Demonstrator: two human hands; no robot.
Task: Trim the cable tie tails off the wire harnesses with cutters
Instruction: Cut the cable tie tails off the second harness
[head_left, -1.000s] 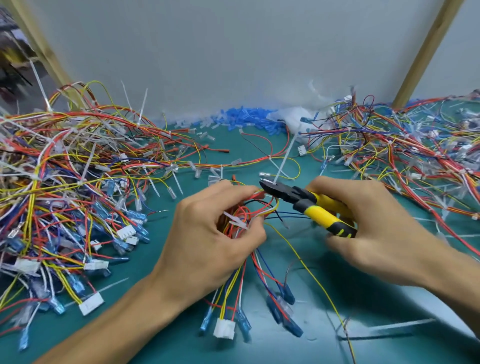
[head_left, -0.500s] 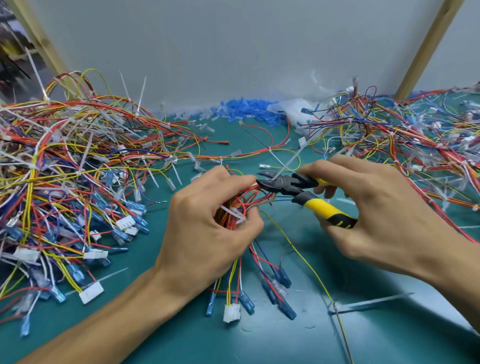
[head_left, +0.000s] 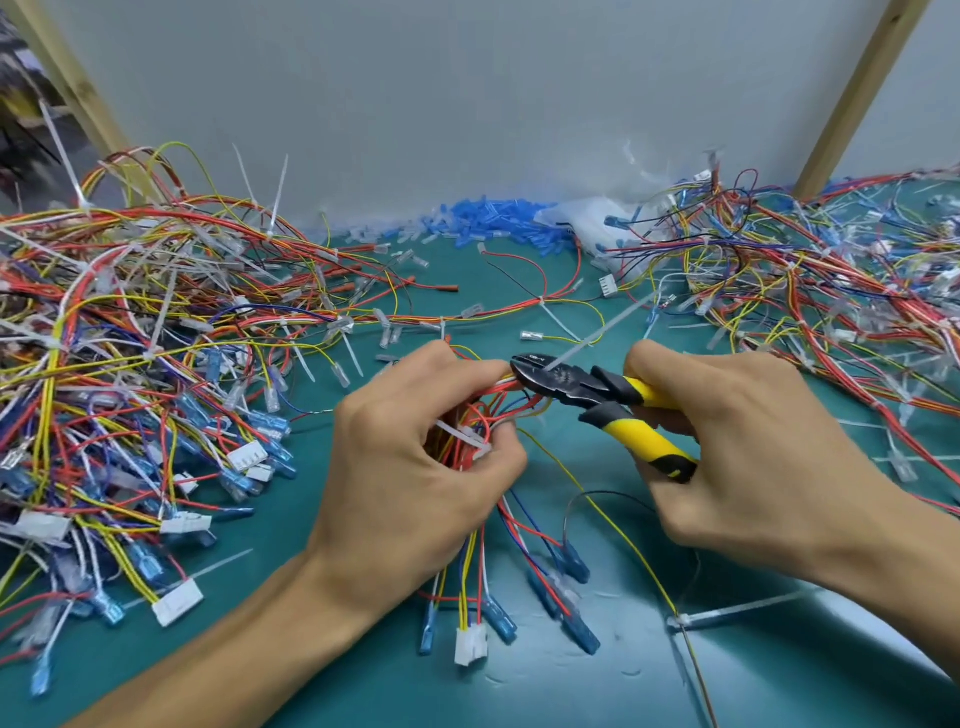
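My left hand (head_left: 415, 467) grips a bundled wire harness (head_left: 483, 561) of red, yellow, blue and white wires above the green mat; its blue terminals and a white connector hang toward me. A white cable tie (head_left: 467, 437) wraps the bundle between my thumb and fingers. My right hand (head_left: 753, 457) holds black cutters with yellow handles (head_left: 613, 410). The cutter jaws sit at the top of the bundle, right by my left fingertips, against a white cable tie tail (head_left: 597, 335) that sticks up and to the right.
A large heap of harnesses (head_left: 130, 374) with upright tie tails fills the left. Another heap (head_left: 831, 291) covers the right. Blue terminals (head_left: 493, 218) lie along the grey back wall. A loose yellow wire with a tie (head_left: 685, 621) lies at the near right on the mat (head_left: 597, 691).
The cutters have swung so the jaws now meet the tie tail at the top of the bundle. My left hand has kept its grip on the harness, shifting only slightly.
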